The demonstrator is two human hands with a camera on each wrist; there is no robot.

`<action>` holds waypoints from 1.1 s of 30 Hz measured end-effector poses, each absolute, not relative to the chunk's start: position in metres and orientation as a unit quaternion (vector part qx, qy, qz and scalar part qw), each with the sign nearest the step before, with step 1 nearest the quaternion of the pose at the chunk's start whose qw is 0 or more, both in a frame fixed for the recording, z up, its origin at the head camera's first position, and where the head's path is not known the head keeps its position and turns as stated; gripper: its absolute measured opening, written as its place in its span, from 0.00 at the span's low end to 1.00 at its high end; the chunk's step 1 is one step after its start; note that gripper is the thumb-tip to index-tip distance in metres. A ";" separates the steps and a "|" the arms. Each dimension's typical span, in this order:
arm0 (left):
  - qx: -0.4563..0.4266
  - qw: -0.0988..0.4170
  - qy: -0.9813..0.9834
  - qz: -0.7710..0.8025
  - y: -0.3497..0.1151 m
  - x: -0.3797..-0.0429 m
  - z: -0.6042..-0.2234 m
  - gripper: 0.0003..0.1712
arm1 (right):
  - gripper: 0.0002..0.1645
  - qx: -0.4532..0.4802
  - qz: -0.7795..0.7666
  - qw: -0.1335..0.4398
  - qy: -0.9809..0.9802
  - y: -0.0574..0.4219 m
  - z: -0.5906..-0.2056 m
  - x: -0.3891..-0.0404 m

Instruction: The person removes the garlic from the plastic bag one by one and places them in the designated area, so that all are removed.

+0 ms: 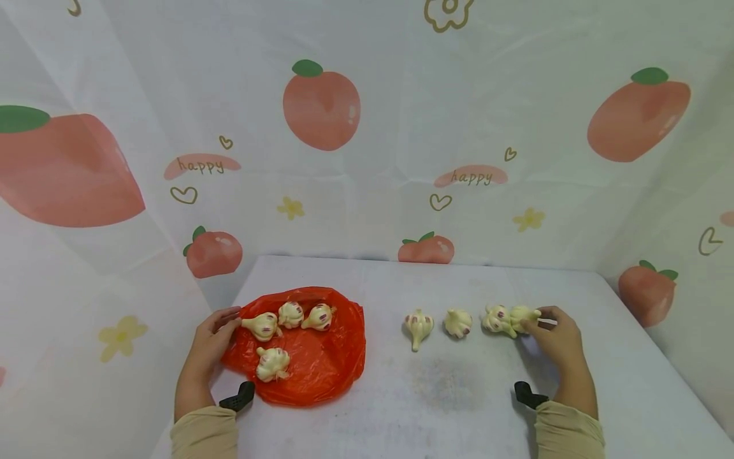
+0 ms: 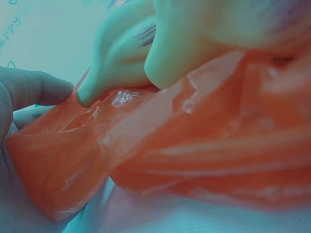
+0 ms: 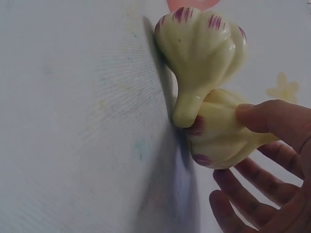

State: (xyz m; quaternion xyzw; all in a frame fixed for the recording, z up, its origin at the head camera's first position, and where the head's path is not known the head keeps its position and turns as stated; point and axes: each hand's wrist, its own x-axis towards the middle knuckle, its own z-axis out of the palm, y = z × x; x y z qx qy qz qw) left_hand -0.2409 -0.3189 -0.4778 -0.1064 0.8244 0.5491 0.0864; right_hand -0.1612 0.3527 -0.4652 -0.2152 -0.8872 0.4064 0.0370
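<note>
My left hand (image 1: 213,339) grips the left edge of a red plastic bag (image 1: 321,376), its film lying between thumb and fingers in the left wrist view. Several garlic bulbs (image 1: 273,364), cream with purple streaks, sit on the bag; one garlic bulb (image 2: 119,53) has its stem close to my left fingertips. At the right of the table, my right hand (image 1: 555,335) pinches a garlic bulb (image 3: 221,143) by its stem end, thumb on the near side. Another garlic bulb (image 3: 201,51) leans against it, its stem overlapping the held one in the right wrist view.
Two more garlic bulbs, a stem-forward one (image 1: 419,327) and a rounder one (image 1: 458,323), lie between the bag and my right hand. The white table (image 1: 390,421) meets a fruit-print cloth (image 1: 378,185) at the back and sides.
</note>
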 end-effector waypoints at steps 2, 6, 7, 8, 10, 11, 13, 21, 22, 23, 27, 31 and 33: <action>-0.106 0.087 0.824 0.549 -0.319 -0.241 -0.478 0.35 | 0.38 -0.215 0.406 0.037 -0.887 0.351 -0.465 -0.161; -0.104 0.086 0.826 0.547 -0.319 -0.240 -0.478 0.35 | 0.38 -0.210 0.405 0.036 -0.889 0.349 -0.464 -0.160; -0.104 0.086 0.826 0.547 -0.319 -0.240 -0.478 0.35 | 0.37 -0.209 0.403 0.037 -0.890 0.349 -0.465 -0.160; -0.104 0.085 0.827 0.547 -0.319 -0.240 -0.479 0.35 | 0.37 -0.208 0.404 0.037 -0.890 0.348 -0.465 -0.160; -0.106 0.085 0.826 0.546 -0.319 -0.240 -0.479 0.35 | 0.37 -0.205 0.406 0.038 -0.890 0.348 -0.466 -0.161; -0.107 0.084 0.826 0.546 -0.319 -0.240 -0.479 0.35 | 0.37 -0.204 0.407 0.039 -0.889 0.348 -0.467 -0.161; -0.110 0.084 0.826 0.546 -0.319 -0.241 -0.479 0.35 | 0.37 -0.204 0.409 0.040 -0.889 0.348 -0.468 -0.162; -0.115 0.088 0.823 0.549 -0.318 -0.242 -0.478 0.35 | 0.36 -0.200 0.408 0.047 -0.890 0.349 -0.470 -0.162; -0.115 0.088 0.823 0.549 -0.318 -0.241 -0.477 0.35 | 0.36 -0.200 0.407 0.047 -0.890 0.349 -0.470 -0.162; -0.114 0.089 0.824 0.548 -0.318 -0.241 -0.477 0.35 | 0.37 -0.200 0.406 0.047 -0.890 0.349 -0.470 -0.162; -0.117 0.090 0.824 0.547 -0.317 -0.240 -0.477 0.35 | 0.37 -0.200 0.404 0.039 -0.892 0.348 -0.469 -0.162; -0.121 0.091 0.822 0.549 -0.317 -0.240 -0.477 0.35 | 0.37 -0.198 0.401 0.035 -0.894 0.347 -0.464 -0.162; -0.120 0.091 0.822 0.549 -0.317 -0.241 -0.477 0.35 | 0.38 -0.195 0.399 0.035 -0.895 0.346 -0.461 -0.161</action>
